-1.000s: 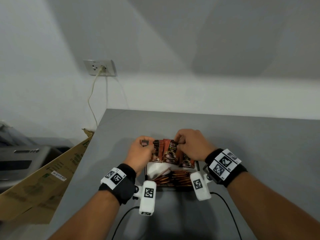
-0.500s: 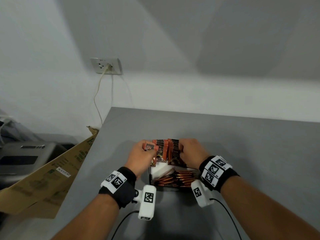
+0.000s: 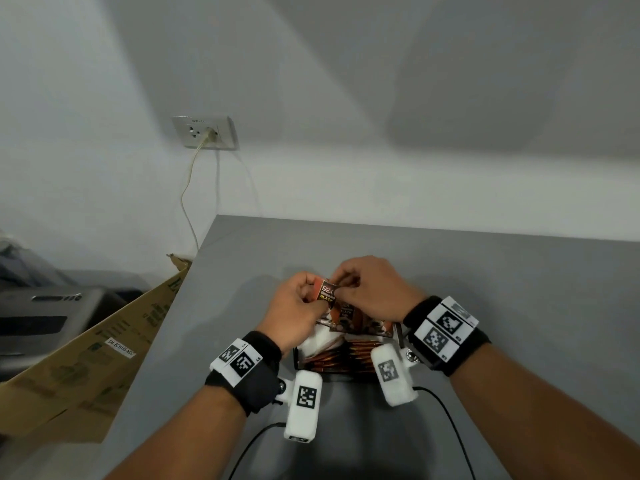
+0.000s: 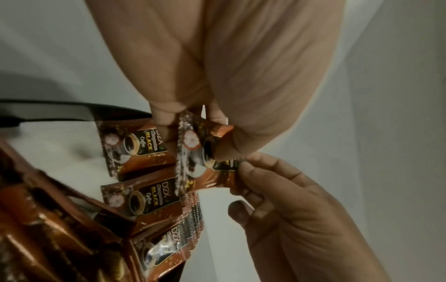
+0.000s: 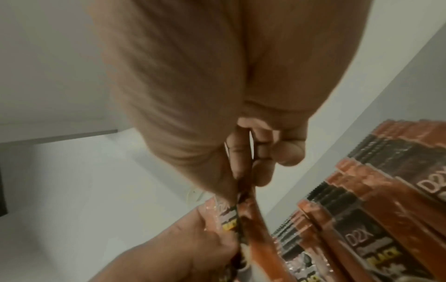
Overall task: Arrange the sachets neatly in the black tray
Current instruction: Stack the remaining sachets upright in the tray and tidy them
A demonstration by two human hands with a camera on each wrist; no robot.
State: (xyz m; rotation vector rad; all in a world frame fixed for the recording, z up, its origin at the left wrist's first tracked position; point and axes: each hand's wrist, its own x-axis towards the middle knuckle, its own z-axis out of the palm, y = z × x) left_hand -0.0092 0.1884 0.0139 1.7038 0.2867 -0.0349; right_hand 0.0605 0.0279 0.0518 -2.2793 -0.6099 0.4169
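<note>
A brown-orange coffee sachet (image 3: pixel 327 293) is held upright just above the black tray (image 3: pixel 295 357), with both hands on it. My left hand (image 3: pixel 313 301) pinches its left side, and the left wrist view shows thumb and fingers closed on this sachet (image 4: pixel 193 152). My right hand (image 3: pixel 341 289) pinches its top right edge (image 5: pixel 241 192). Behind and below it, a row of sachets (image 3: pixel 349 318) stands in the tray's far part. A stack of flat sachets (image 3: pixel 341 356) fills the near part over white paper (image 3: pixel 317 341).
The tray sits on a grey table (image 3: pixel 485 289) near its front edge, against a white wall. A cardboard box (image 3: pixel 90 358) leans off the table's left edge. A wall socket (image 3: pixel 204 132) has a cable hanging from it. Wrist camera cables (image 3: pixel 446 420) trail on the table.
The hands have drawn together. The sachet in my left hand has risen above the row, and my right hand has left the row to pinch it too.
</note>
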